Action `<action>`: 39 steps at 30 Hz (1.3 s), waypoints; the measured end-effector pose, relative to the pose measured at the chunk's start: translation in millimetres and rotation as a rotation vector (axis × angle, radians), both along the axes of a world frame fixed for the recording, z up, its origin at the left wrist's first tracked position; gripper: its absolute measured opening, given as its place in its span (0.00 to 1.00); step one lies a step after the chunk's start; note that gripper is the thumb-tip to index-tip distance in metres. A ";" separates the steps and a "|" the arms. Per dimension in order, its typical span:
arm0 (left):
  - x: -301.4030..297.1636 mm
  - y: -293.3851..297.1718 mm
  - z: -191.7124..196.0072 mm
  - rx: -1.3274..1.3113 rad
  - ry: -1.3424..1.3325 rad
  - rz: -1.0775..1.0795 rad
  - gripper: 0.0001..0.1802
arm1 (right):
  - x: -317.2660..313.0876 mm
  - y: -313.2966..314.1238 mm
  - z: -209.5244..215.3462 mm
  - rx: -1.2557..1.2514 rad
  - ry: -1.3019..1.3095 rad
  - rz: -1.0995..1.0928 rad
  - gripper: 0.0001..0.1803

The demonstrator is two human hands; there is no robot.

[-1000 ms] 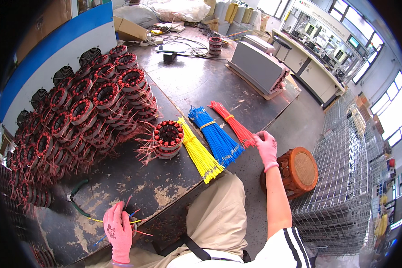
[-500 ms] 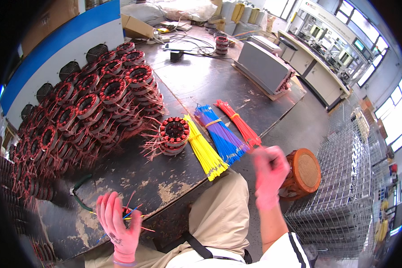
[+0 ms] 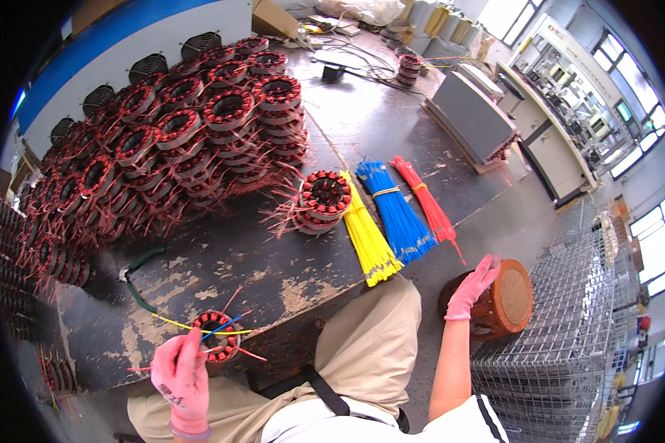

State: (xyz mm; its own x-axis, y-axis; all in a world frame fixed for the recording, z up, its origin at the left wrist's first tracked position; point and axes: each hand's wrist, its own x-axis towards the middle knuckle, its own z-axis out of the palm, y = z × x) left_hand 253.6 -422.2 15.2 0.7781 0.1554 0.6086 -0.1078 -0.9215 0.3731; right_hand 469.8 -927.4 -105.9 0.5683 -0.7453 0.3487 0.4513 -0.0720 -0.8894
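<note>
My left hand (image 3: 181, 376), in a pink glove, is closed beside a small stator (image 3: 216, 353) with red windings near the table's front edge. Its fingertips pinch at the stator's upper left, where the blue wire (image 3: 227, 326) runs into them. A yellow wire (image 3: 233, 332) crosses the stator, and red leads stick out around it. My right hand (image 3: 473, 289), also gloved in pink, is off the table's edge with its fingers stretched out, in front of a round wooden stool (image 3: 513, 297). I see nothing in it. Closest to it on the table is a red wire bundle (image 3: 424, 193), one strand jutting out.
Yellow wires (image 3: 366, 236) and blue wires (image 3: 397, 214) lie bundled beside a short stator stack (image 3: 322, 201). Many stacked stators (image 3: 177, 140) fill the left. Green-handled pliers (image 3: 137, 284) lie near the left hand. A wire-mesh cage (image 3: 561, 317) stands at right.
My right hand has moved away from the red bundle, down and right to the stool. My left hand has gone from spread over the stator to pinching at its side. The view has shifted.
</note>
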 end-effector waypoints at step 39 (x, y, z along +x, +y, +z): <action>55.2 -10.0 -56.8 -0.201 0.078 0.156 0.17 | -53.7 348.5 72.7 -1.027 0.474 1.449 0.18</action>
